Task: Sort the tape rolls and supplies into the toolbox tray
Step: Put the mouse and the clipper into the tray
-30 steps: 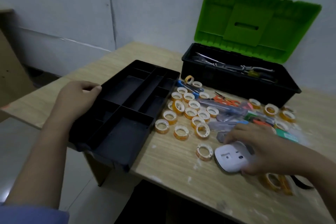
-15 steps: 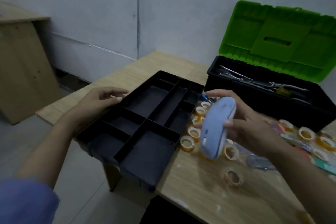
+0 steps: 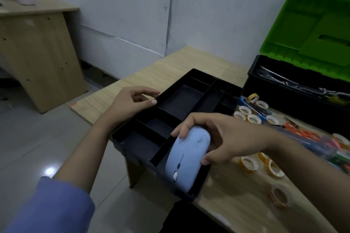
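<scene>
From the head camera, we are looking down at a black divided tray (image 3: 181, 98) sitting on the near left corner of a wooden table (image 3: 189, 62), with its near end reaching the table's front edge. We are gripping a pale blue computer mouse (image 3: 187, 159) with our right hand (image 3: 227, 138), fingers curled over its far end and thumb pressing its right side, and the mouse is lying over the large compartment at the tray's near right corner; whether it is resting on the floor of that compartment we cannot tell. Our left hand (image 3: 130, 102) is resting against the tray's left rim, fingers loosely extended and thumb tip touching the wall, grasping nothing. To the right of the tray, tape rolls (image 3: 248, 163) are lying scattered on the table, some clustered near the tray's far corner and others nearer us. Orange-handled scissors (image 3: 301, 132) are lying among blurred coloured supplies further right. Behind them a black toolbox (image 3: 295, 100) is standing open with its green lid (image 3: 310, 30) raised, tools showing inside. A blue sleeve (image 3: 49, 208) is covering our left upper arm.
</scene>
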